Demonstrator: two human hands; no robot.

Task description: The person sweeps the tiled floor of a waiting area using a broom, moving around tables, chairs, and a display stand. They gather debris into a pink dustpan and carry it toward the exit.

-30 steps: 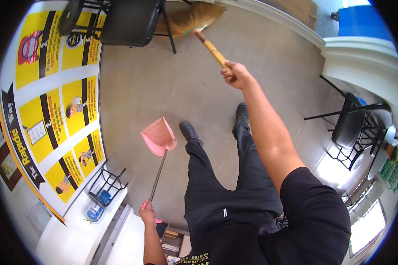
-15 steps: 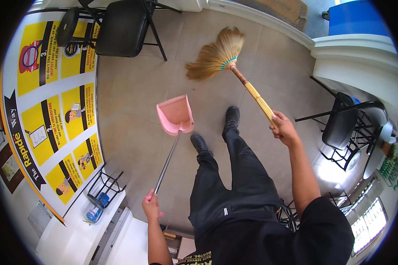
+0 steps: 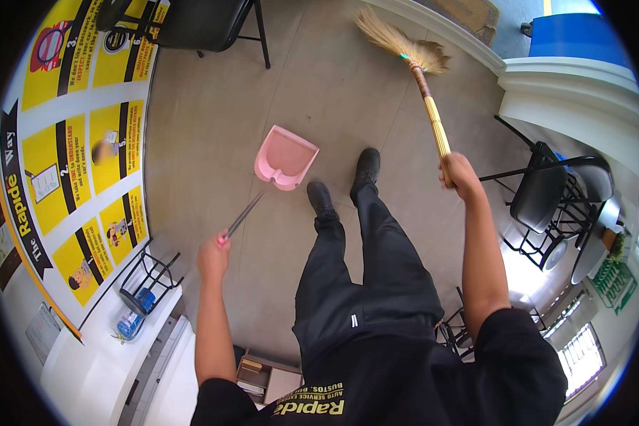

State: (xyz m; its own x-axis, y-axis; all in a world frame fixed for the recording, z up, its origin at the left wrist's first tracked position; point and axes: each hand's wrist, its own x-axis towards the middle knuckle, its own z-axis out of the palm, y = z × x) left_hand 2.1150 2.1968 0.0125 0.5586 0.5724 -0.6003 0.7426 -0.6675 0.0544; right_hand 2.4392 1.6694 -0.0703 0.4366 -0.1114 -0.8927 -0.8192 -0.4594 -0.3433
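Note:
My right hand (image 3: 462, 175) is wrapped round the yellow handle of a straw broom (image 3: 435, 124). Its fanned tan bristles spread over the floor at the far right of centre, by the doorway. In my left hand (image 3: 214, 254) is the pink grip end of a long-handled dustpan (image 3: 287, 157). The pink pan lies ahead of my left shoe, its open side turned away from me to the right. A small dark speck (image 3: 309, 116) shows on the tiles beyond the pan.
A black folding chair (image 3: 199, 25) stands far left beside a yellow and white wall poster (image 3: 85, 153). Black chairs (image 3: 539, 195) and a round table line the right side. At the far right lie a doorstep with a brown mat (image 3: 465, 18) and a blue object (image 3: 579, 39).
The broom head has swung farther away and to the right, its bristles fanned differently. My left hand has moved up and left, and the dustpan has turned and shifted slightly farther off.

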